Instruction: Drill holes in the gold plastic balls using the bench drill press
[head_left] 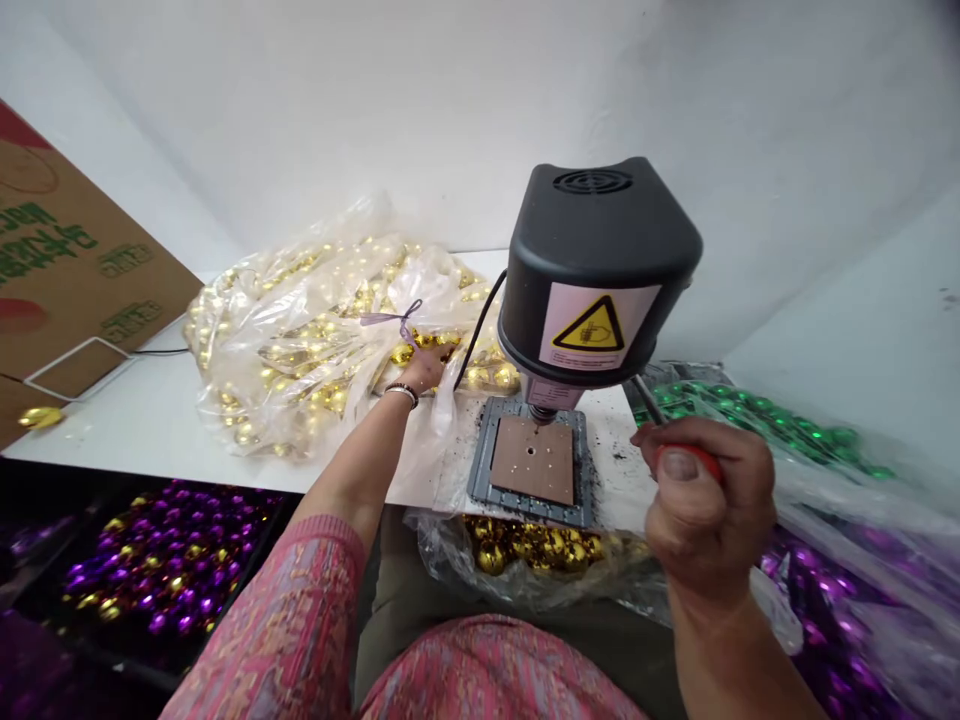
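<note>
My left hand reaches into the mouth of a clear plastic bag full of shiny gold balls. Its fingers look stretched out among the balls, with the tips partly hidden. Closed around the red knob of a metal lever is my right hand. That lever joins the right side of a small black drill press. Below the press head, a brown plate with a round hole lies on the grey base. No ball is visible on the plate.
An open plastic bag of gold balls sits at the table's front edge. Bags of green balls and purple balls lie right. At lower left is a black bin of purple and gold balls; a cardboard box stands behind it.
</note>
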